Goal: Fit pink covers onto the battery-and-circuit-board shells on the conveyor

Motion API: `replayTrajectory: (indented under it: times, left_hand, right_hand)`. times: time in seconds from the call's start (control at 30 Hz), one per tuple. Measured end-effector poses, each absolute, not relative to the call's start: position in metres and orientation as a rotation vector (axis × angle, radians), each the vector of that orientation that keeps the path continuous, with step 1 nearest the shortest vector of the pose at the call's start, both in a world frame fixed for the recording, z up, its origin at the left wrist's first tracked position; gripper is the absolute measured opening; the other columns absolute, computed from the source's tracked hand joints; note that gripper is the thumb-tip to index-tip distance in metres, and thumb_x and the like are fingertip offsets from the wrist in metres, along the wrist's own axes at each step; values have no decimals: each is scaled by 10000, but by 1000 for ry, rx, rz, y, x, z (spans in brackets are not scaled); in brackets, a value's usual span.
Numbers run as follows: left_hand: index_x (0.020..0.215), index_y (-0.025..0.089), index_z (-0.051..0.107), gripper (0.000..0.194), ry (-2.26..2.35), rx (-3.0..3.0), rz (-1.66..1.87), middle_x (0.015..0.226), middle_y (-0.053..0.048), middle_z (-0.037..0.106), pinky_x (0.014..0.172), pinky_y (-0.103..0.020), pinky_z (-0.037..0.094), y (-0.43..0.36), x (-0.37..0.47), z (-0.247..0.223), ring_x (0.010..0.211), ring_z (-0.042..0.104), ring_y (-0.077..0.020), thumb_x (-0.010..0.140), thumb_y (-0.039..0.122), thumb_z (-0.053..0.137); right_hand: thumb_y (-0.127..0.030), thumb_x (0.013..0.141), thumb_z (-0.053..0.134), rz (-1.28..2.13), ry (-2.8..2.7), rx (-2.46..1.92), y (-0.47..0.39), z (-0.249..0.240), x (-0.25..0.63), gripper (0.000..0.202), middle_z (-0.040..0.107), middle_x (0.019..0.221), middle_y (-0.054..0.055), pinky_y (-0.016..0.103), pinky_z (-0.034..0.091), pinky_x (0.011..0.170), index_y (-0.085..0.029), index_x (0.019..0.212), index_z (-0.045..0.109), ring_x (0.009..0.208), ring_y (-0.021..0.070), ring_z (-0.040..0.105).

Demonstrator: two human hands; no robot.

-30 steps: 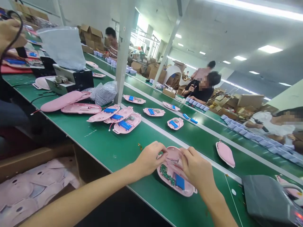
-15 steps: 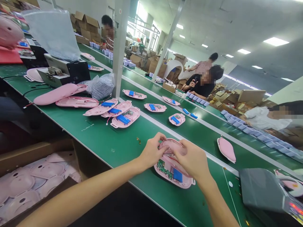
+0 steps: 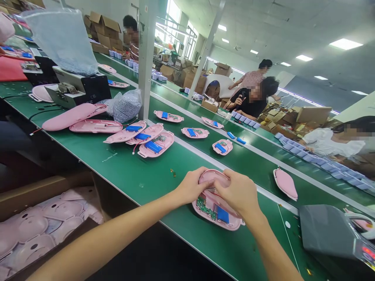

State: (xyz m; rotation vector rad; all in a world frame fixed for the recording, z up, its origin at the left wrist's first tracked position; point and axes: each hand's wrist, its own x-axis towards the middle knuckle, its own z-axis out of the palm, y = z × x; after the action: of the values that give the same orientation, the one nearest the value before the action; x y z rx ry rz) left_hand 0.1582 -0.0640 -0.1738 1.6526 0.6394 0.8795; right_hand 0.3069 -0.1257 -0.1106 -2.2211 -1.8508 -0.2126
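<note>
Both hands are closed on a pink plastic shell half (image 3: 215, 176), tilted over a second shell. My left hand (image 3: 191, 186) grips its left edge, the thumb pressed inside. From the other side my right hand (image 3: 238, 193) wraps its edge, with the thumb also on the inner face. Beneath lies the open pink lower shell (image 3: 205, 218) on the green bench, carrying a green circuit board (image 3: 205, 207) and a blue battery pack (image 3: 223, 215). Thin wires run between the halves, partly covered by my fingers. What the thumbs press on is too small to make out.
Several open pink shells (image 3: 156, 145) with blue batteries lie to the left and on the belt (image 3: 249, 164) beyond. A closed pink case (image 3: 285, 184) rests at right, near a grey machine (image 3: 325, 230). A box of pink covers (image 3: 52, 214) stands below left. Co-workers sit across.
My thumbs have come closer together on the upper shell's inner face, and that shell is turned slightly more toward me. The belt's shells have shifted slightly right in view.
</note>
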Motion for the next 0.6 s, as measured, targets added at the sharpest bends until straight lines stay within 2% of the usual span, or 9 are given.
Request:
replayTrajectory:
  times: [0.13,0.27,0.33,0.4,0.47,0.5,0.6]
  left_hand:
    - [1071,170,626,249,573,1658,843,1013,-43,704,795,-291,491,-57,156,-175,928,632,-206,869,306,573]
    - [921,157,615,224,573,1767,798,863,-24,647,677,-252,453,-51,153,-172,800,571,-178,842,360,559]
    - [821,166,568,237,586,1830,753,751,1,581,604,-234,408,-52,152,-165,710,515,-160,819,404,566]
    - [796,188,528,262,623,1936,675,678,27,526,559,-225,372,-53,152,-158,642,477,-149,824,448,546]
    - [814,213,503,287,642,1999,608,653,39,535,542,-226,376,-49,154,-152,609,489,-154,844,498,524]
    - [818,225,499,303,639,2028,572,624,45,536,525,-228,378,-46,157,-151,586,500,-161,847,526,515]
    - [885,260,524,305,692,2067,483,623,45,604,525,-254,435,-39,166,-153,575,575,-199,847,560,490]
  right_hand:
    - [-415,746,480,-227,-1887,-2139,-124,-110,313,263,505,568,-9,246,206,527,-194,607,440,537,120,373]
    - [-361,739,530,-190,-1931,-2105,-118,-108,309,224,534,590,-4,260,220,540,-191,606,472,564,124,418]
    - [-328,740,571,-113,-1908,-2046,-125,-107,309,174,574,632,-2,259,277,567,-193,637,529,608,132,482]
    - [-328,758,611,-49,-1780,-1877,-146,-110,321,131,653,790,16,261,398,673,-200,779,627,748,157,579]
    - [-369,801,622,-73,-1414,-1705,-181,-121,346,222,673,940,47,293,478,801,-189,928,650,875,178,623]
    - [-399,815,625,-97,-1118,-1638,-204,-128,363,261,669,945,53,307,503,818,-178,955,637,870,177,633]
    - [-454,810,629,-99,-192,-1422,-276,-155,419,322,637,800,14,297,556,712,-163,933,569,704,144,634]
